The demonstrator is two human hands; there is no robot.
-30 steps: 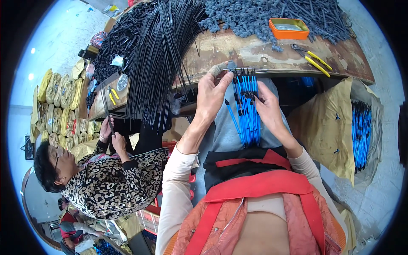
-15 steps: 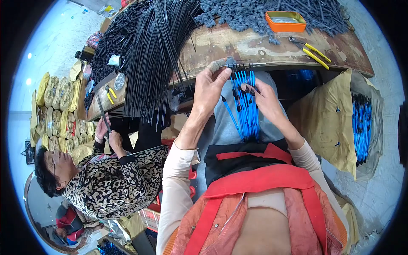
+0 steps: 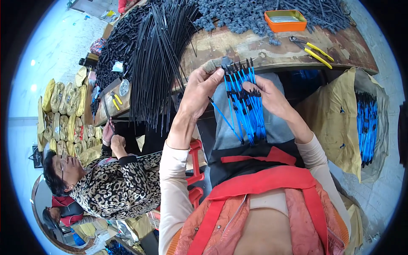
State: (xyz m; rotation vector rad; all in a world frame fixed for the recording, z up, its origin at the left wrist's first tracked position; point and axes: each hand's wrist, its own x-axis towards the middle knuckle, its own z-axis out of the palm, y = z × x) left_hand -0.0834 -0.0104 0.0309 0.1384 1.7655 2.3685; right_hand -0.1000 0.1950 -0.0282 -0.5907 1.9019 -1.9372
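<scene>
My left hand (image 3: 199,91) is pinched closed at the table's near edge, with wrapping around one finger. Between its fingertips sits a small grey plastic fitting (image 3: 227,60), right by the black tips of several rods. My right hand (image 3: 272,97) is closed around the right side of a bundle of thin blue rods with black ends (image 3: 246,108), its thumb lying across them. The bundle stands fanned over my lap, lower ends at my black apron (image 3: 255,153). One blue rod (image 3: 221,112) slants apart from the rest at the left.
On the wooden table (image 3: 238,44) lie grey fittings (image 3: 238,19), long black rods (image 3: 159,55), an orange tin (image 3: 285,25) and yellow-handled pliers (image 3: 312,51). A sack (image 3: 335,114) of blue rods (image 3: 366,127) stands at right. A co-worker (image 3: 114,182) sits at left.
My left hand and the fitting have shifted slightly left and down. The rod bundle has spread and tilted under my right hand. At left, the co-worker's hands have moved lower.
</scene>
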